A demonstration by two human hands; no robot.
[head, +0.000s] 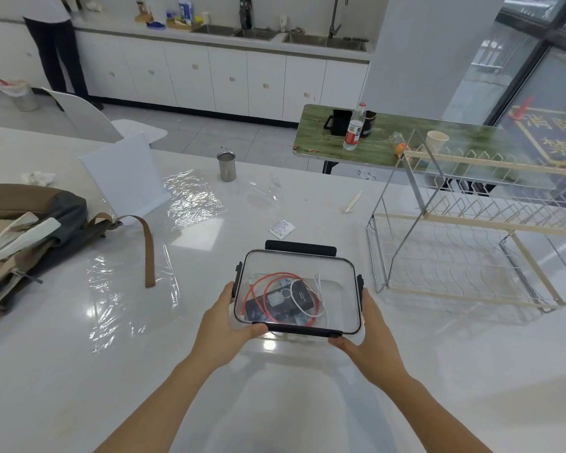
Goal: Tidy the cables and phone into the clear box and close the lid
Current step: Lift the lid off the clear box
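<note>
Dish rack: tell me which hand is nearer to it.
Right. The right hand grips the clear box on the side facing the dish rack; the left hand grips the far side.

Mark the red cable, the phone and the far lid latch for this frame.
red cable (249,289): head view, left side of its loop.
phone (257,310): head view, dark body near its left end.
far lid latch (300,248): head view, middle of the black flap.
</note>
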